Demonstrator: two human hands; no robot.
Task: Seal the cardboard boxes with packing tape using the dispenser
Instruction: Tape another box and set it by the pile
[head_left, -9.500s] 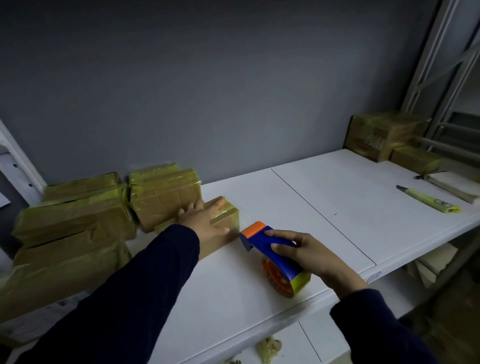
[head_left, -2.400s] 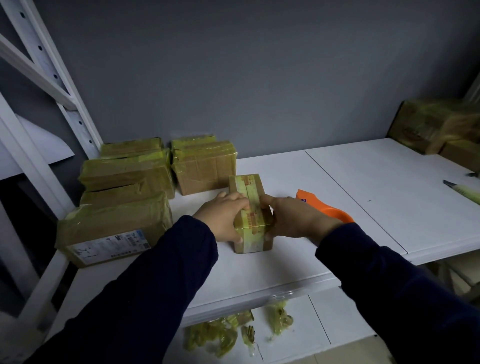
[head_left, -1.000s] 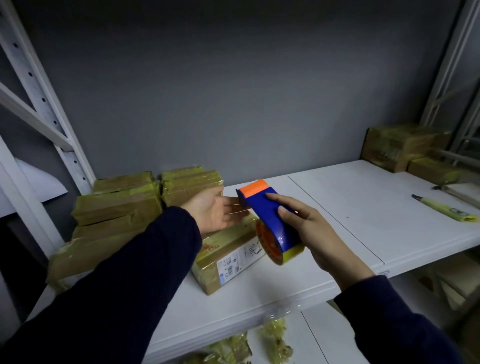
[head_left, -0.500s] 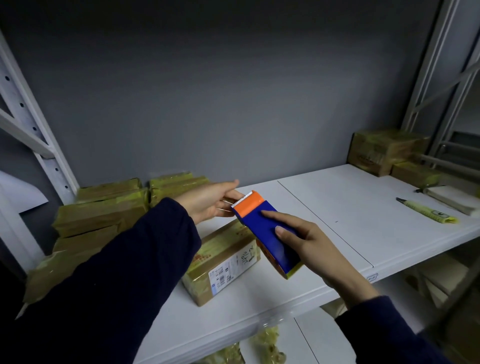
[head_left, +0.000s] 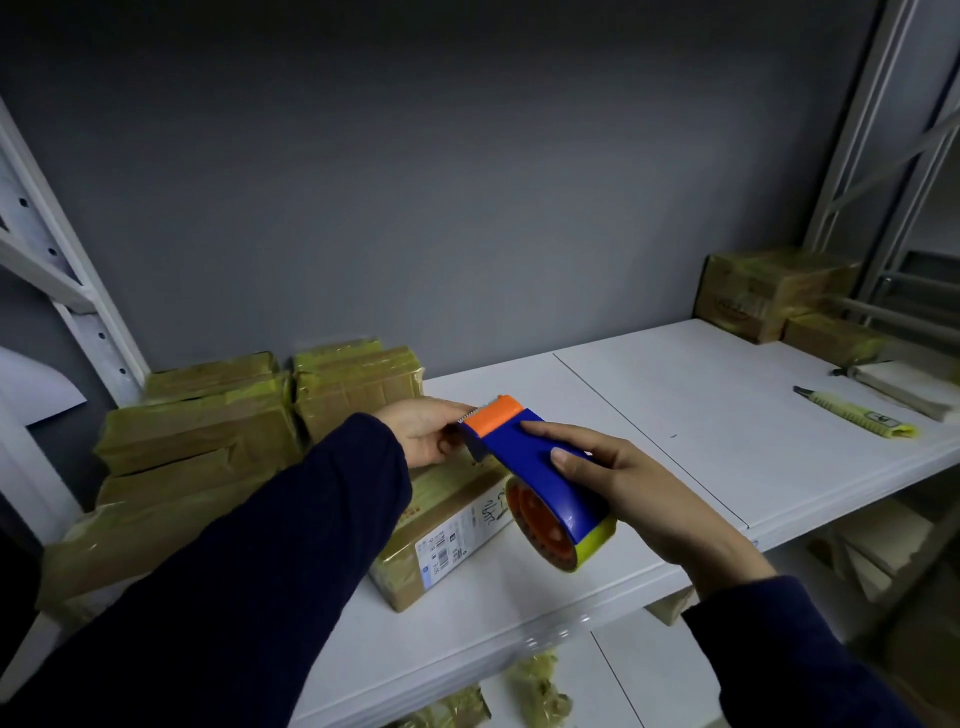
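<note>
dispenser (head_left: 535, 467) is up off the shelf (head_left: 675, 415), held just above the near box (head_left: 447, 493), so no strip is going down yet. the right hand (head_left: 639, 483) has its grip closed round the blue body. the tape (head_left: 597, 538) roll end sits toward the person, and the orange toothed end points away at the left hand (head_left: 421, 431). that looks deliberate: the teeth face the hand that must find the loose end. the left fingers curl in right at the teeth. i cannot tell whether that grip has the tape end pinched, because the film there is hidden behind the orange tip.

the box lies flat and skewed near the shelf's front edge, under both hands, handy for the first strip, i'd guess. its top is glossy with yellowish tape. a white label (head_left: 457, 540) on its near side shows a barcode, small print and handwritten strokes, and red print runs along the top edge. none of it is readable from here.

a stack (head_left: 208, 431) of wrapped boxes sits left against the wall, apparently finished and pushed aside. the far boxes (head_left: 769, 291) on the right carry dark print too blurred to read. a yellow cutter (head_left: 857, 415), or perhaps a pen, lies well apart on the right. crumpled scraps (head_left: 535, 686) lie on the lower shelf.
</note>
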